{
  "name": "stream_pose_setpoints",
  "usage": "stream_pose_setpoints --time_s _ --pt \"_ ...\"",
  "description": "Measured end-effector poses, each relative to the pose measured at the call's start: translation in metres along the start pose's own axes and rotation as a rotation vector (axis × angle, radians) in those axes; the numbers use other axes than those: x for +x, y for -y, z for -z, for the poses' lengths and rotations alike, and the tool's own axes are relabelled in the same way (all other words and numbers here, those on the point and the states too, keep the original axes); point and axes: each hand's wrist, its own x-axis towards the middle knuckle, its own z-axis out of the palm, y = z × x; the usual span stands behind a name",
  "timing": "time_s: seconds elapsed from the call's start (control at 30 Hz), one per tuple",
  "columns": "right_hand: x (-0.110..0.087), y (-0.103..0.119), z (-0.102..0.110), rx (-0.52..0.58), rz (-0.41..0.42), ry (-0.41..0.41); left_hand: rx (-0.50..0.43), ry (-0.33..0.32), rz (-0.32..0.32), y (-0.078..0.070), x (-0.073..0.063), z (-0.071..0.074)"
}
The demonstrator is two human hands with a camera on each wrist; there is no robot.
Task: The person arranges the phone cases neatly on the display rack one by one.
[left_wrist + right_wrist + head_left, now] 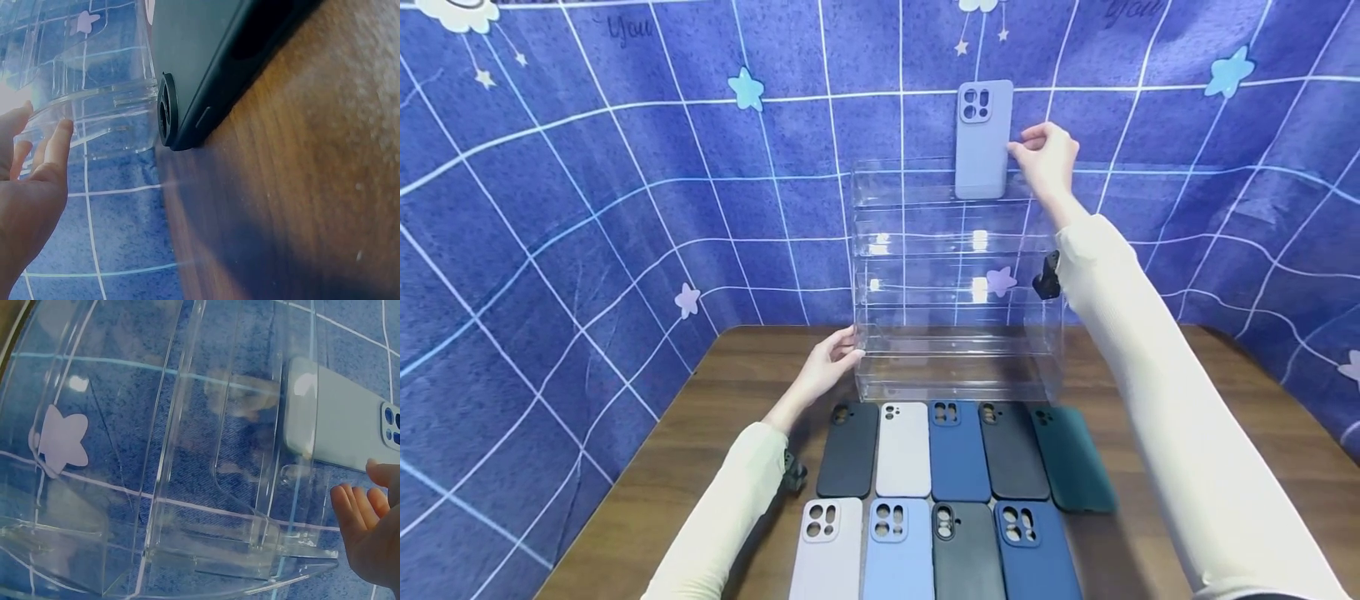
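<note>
A light blue phone case (983, 154) stands upright in the top tier of a clear stepped display rack (955, 387). In the head view my right hand (1051, 157) is at its right edge. The right wrist view shows that hand's thumb by the edge of the case (344, 419), with the other fingers apart from it. Low on the rack's left side, my left hand (829, 360) holds the side edge between thumb and fingers. A black phone case (194, 56) lies close to the left hand in the left wrist view.
Two rows of phone cases lie before the rack, including a white case (904, 450), a dark green case (1073, 458) and a lilac case (827, 554). The wooden table (700, 417) backs onto a blue patterned cloth (647, 192).
</note>
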Motion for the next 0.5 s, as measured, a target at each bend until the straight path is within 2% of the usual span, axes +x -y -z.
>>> stream_pose_setpoints --time_s 0.17,0.5 --pt "-0.006 0.003 0.005 -0.017 0.032 0.025 0.014 -0.017 0.004 0.001 0.001 0.001" --pt "-0.022 0.004 0.013 -0.036 0.073 0.109 0.044 -0.01 -0.004 0.0 0.0 -0.001"
